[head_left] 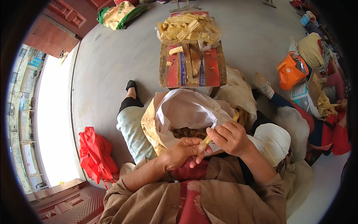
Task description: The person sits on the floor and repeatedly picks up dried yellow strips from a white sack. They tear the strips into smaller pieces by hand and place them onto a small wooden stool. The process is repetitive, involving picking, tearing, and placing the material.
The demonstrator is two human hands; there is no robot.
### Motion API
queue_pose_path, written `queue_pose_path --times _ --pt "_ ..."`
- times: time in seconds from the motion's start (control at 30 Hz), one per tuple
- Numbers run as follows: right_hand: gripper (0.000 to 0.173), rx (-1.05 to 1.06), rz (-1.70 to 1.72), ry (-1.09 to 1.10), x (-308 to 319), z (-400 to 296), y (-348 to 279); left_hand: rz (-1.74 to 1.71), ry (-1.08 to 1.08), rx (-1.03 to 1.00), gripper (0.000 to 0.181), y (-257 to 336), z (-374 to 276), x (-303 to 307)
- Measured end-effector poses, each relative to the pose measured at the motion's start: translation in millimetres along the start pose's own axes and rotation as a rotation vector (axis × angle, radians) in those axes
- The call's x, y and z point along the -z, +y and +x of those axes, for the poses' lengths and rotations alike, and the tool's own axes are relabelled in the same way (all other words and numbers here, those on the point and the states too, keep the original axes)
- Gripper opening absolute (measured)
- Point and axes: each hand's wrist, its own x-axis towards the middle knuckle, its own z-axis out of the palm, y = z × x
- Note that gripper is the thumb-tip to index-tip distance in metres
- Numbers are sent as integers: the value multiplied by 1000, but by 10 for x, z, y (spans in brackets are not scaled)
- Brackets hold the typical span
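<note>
A narrow yellow-brown fibrous plant strip (206, 140) is pinched between my two hands, low in front of my chest. My left hand (183, 152) grips its lower end between thumb and fingers. Farther along, my right hand (230, 138) closes around it, and a yellowish end shows above those knuckles. Just beyond both hands stands a paper sack with a white woven lining (190, 109), its mouth gaping. Brownish strips (190, 133) lie inside, partly hidden by my hands. A worn red-topped wooden bench (211, 67) bears a clear plastic bag (208, 35) heaped with broad yellow strips (184, 26).
Red cloth (96, 154) lies left by the doorway. Another sack (236, 89) leans right of the bench. Farther right are an orange bag (292, 70), a white bucket (304, 95) and a seated person's leg (282, 98). A green-and-tan sack (120, 14) lies at the far left.
</note>
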Motion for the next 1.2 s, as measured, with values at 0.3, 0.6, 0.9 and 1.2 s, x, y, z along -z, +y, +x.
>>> queue_pose_path --times 0.3,0.6,0.9,1.2 --pt "25 -418 356 -55 -249 -641 66 264 -293 -304 26 -8 -576 -493" --pt "21 -351 300 -22 1466 87 -625 48 -794 -871 27 208 -1065 -600" --pt "24 -188 40 98 1602 724 -683 21 -887 -1079 27 240 -1233 -540" --pt "43 -624 609 -261 455 209 -917 165 -341 -808 27 106 -1204 -406"
